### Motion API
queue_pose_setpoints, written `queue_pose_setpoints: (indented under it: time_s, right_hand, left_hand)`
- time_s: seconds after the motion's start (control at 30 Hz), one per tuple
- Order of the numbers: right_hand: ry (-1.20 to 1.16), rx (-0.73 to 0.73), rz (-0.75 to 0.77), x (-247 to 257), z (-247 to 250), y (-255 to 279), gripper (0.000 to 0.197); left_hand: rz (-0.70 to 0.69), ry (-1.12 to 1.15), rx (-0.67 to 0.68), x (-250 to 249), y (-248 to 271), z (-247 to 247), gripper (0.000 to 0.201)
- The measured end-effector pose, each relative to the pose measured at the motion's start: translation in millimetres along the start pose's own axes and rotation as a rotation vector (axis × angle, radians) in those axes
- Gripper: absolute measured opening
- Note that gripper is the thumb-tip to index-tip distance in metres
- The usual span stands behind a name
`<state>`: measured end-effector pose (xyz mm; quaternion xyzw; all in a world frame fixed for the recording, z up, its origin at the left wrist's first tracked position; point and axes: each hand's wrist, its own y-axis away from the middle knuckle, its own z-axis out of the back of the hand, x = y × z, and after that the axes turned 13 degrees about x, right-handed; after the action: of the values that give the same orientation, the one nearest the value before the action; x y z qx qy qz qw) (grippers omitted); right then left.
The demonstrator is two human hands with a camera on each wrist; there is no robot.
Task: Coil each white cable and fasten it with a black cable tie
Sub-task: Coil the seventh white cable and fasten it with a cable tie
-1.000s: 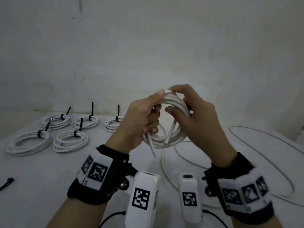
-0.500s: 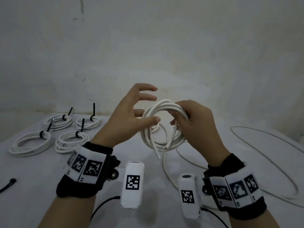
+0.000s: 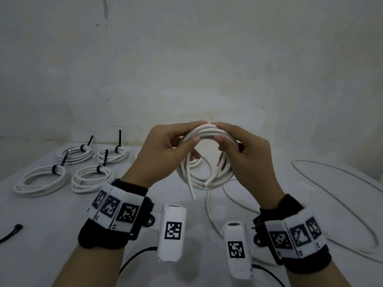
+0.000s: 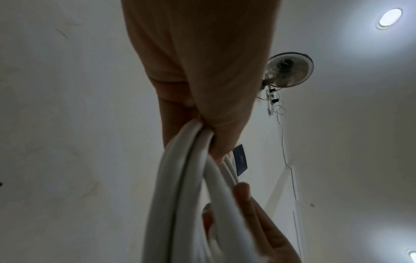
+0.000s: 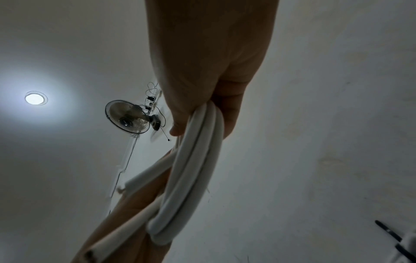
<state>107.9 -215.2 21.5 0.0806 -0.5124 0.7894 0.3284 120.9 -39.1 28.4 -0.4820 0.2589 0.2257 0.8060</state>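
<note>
Both hands hold one coiled white cable (image 3: 204, 162) up above the surface (image 3: 41, 220), in front of a pale, scuffed wall (image 3: 207, 59). The left hand (image 3: 159, 150) pinches the top of the coil between thumb and fingers; the right hand (image 3: 250, 156) grips it just beside, fingertips of the two hands nearly meeting on top. The coil is several round loops of smooth, stiff white cable, and its two cut ends (image 3: 204, 185) hang loose at the bottom.

On the surface at the left lie four finished coils (image 3: 40, 180), each cinched by a black cable tie (image 3: 55, 169) whose thin tail sticks upward. A fifth coil is mostly hidden behind the left hand. A loose black tie (image 3: 10, 234) lies at the far left edge. Uncoiled white cable (image 3: 339, 195) sprawls in wide, flat loops on the right, some of it running beneath the held coil.

The wrist views look upward: a round caged wall fan (image 4: 290, 70), a recessed ceiling light (image 5: 34, 98), and the cable strands bunched in each grip.
</note>
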Motion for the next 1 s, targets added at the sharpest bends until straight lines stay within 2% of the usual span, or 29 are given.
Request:
queue_pose_setpoints:
  time_s: [0.07, 0.17, 0.23, 0.3, 0.4, 0.47, 0.57, 0.63, 0.77, 1.0]
  right_hand:
    - [-0.122, -0.028, -0.039, 4.4, -1.5, -0.1, 0.017]
    - [-0.247, -0.128, -0.103, 3.3, -0.1, -2.0, 0.016]
    - [-0.295, -0.172, -0.15, 0.9, 2.4, -3.6, 0.018]
    - [-0.342, -0.183, -0.181, -0.2, 4.0, -4.5, 0.02]
    - [-0.481, -0.169, -0.212, 1.4, -0.4, -3.1, 0.023]
    - [-0.681, -0.163, -0.259, 3.2, -6.7, -2.1, 0.028]
    - [-1.014, -0.18, -0.395, 4.9, -14.5, -2.4, 0.041]
    - [-1.139, -0.192, -0.484, 5.8, -16.0, -2.9, 0.052]
    - [-1.228, -0.233, -0.572, 9.7, -12.7, -5.6, 0.056]
    - [-1.255, -0.363, -0.648, 24.4, -18.6, -17.8, 0.052]
  left_hand:
    - [0.054, 0.096, 0.02, -0.7, -1.2, -4.0, 0.035]
    - [0.181, 0.262, 0.184, 4.0, 1.2, -0.8, 0.054]
    - [0.194, 0.352, 0.313, 8.6, 4.6, 6.2, 0.063]
    - [0.181, 0.405, 0.361, 10.8, 5.7, 8.6, 0.069]
    - [0.168, 0.446, 0.315, 11.8, 3.9, 5.4, 0.069]
    - [0.158, 0.466, 0.271, 12.2, 4.5, 4.5, 0.067]
    - [0.143, 0.486, 0.211, 12.4, 4.6, 4.5, 0.066]
    - [0.122, 0.481, 0.185, 10.3, 3.1, 2.5, 0.065]
    - [0.099, 0.477, 0.169, 7.3, 0.9, -2.9, 0.068]
    - [0.162, 0.399, 0.186, -0.1, 3.1, 5.6, 0.067]
